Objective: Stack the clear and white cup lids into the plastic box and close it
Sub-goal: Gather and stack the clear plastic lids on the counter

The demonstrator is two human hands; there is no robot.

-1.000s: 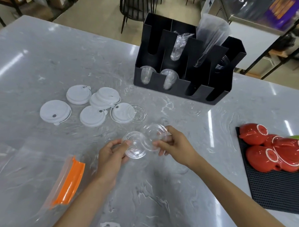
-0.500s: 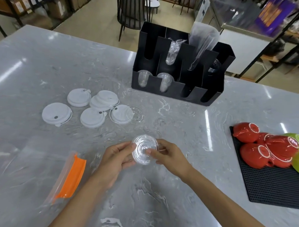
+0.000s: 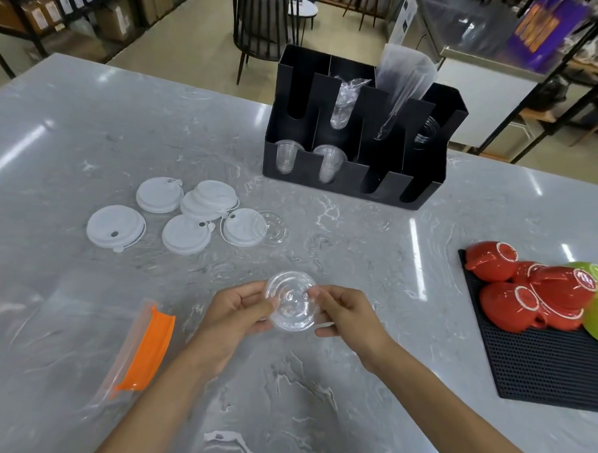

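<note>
Both hands hold a small stack of clear lids (image 3: 292, 306) just above the grey marble table (image 3: 89, 121). My left hand (image 3: 234, 312) pinches the stack's left rim and my right hand (image 3: 346, 317) pinches its right rim. Several white lids (image 3: 185, 218) lie loose on the table to the far left, two of them overlapping. One more clear lid (image 3: 273, 228) rests flat beside the rightmost white lid. At the lower left lies the clear plastic box (image 3: 46, 335) with an orange latch (image 3: 148, 350); its edges are hard to make out.
A black cup organizer (image 3: 357, 184) with clear cups and plastic sleeves stands at the far middle. A black mat (image 3: 541, 374) with red and green cups upside down lies at the right edge. Another faint clear lid (image 3: 373, 217) sits in front of the organizer.
One second ago each hand held a separate clear lid side by side. The two lids have been brought together into one stack held between both hands.
</note>
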